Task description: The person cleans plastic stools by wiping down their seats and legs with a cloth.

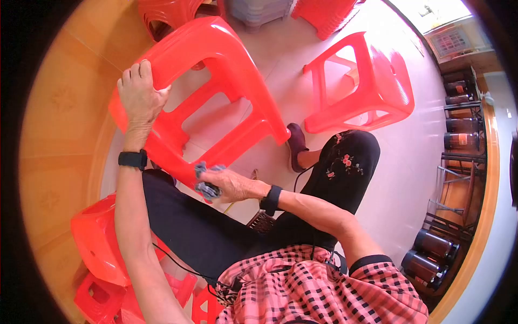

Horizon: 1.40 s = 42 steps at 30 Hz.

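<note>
A red plastic stool (226, 46) is tipped on its side in front of me, its legs pointing toward my lap and to the right. My left hand (141, 93) grips the stool's edge at the seat side, fingers curled over it. In my right hand (229, 184) is a bunched grey-blue cloth (207, 189), closed in the fingers close to the end of a lower stool leg. Whether the cloth presses on the leg I cannot tell. Both wrists wear black bands.
Another red stool (377, 81) lies tilted on the floor at the right. Stacked red stools (100, 237) stand at lower left; more red stools (167, 13) and grey stools (259, 11) are at the back. A wooden panel (65, 108) borders the left. Dark jars (461, 141) line the right shelf.
</note>
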Available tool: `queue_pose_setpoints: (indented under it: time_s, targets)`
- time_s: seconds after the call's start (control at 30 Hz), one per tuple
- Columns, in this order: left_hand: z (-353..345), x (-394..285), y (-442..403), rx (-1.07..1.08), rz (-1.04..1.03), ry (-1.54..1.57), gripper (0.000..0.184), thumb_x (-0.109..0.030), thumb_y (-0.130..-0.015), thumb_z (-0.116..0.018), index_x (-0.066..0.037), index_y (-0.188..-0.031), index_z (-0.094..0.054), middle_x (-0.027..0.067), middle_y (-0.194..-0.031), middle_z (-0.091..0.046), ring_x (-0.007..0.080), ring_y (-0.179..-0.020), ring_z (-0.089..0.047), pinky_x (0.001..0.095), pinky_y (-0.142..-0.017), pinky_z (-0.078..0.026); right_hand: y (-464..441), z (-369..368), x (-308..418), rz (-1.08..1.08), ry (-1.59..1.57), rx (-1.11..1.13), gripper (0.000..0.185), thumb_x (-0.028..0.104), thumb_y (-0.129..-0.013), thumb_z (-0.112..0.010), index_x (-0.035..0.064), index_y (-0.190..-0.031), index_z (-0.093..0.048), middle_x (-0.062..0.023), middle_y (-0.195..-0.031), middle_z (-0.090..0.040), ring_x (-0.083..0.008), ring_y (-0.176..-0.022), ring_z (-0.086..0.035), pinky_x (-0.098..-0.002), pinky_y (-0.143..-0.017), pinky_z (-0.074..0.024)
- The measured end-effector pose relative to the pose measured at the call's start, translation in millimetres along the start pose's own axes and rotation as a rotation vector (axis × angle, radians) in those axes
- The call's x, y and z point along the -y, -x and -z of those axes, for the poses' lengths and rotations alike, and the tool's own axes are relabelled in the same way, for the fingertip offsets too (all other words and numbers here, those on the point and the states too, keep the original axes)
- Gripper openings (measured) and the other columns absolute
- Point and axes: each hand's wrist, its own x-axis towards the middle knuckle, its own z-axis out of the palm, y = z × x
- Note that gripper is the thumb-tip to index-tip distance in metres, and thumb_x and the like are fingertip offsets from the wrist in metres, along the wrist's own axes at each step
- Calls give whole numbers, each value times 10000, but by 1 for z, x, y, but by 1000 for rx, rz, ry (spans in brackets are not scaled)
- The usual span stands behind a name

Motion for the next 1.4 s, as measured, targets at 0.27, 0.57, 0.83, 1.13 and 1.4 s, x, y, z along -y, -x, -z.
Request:
queue_pose_setpoints:
  time_s: [0.27,0.57,0.83,1.13,1.4]
  targets:
    - [-4,2,-3,47,19,-41,705,-323,-587,-825,-61,-1153,-496,92,-1034,-566,286,-961,-544,425,-795,-444,16,89,2,-264,-24,-397,397,116,-700,-671,47,-1069,-544,-98,-821,-597,-170,-778,-616,-333,-748,-502]
    - [-1,1,-3,32,32,-32,692,-323,-600,-819,-60,-1153,-498,95,-1012,-569,283,-955,-549,424,-785,-448,-30,177,-41,-89,286,-724,428,109,-723,-642,35,-1123,-510,-146,-874,-591,-262,-825,-604,-367,-777,-484]
    - [-11,11,-10,39,15,-54,693,-336,-621,-808,-54,-1170,-494,105,-1030,-568,290,-957,-552,427,-785,-452,31,137,-104,-188,379,-1058,511,64,-747,-621,56,-1232,-460,-195,-1027,-571,-344,-949,-600,-397,-823,-483]
    - [-10,18,-5,32,-49,-14,691,-327,-610,-806,-57,-1159,-485,115,-1037,-558,302,-960,-547,438,-796,-444,108,87,-120,-705,747,-711,429,16,-715,-621,99,-1094,-437,-183,-1037,-471,-421,-871,-594,-505,-700,-520]
    - [4,-3,0,-6,10,16,683,-337,-561,-828,-83,-1099,-493,91,-1000,-546,287,-942,-535,423,-776,-432,109,99,-120,-1196,652,-258,501,208,-769,-627,68,-1220,-459,-271,-1126,-557,-416,-965,-611,-511,-818,-498]
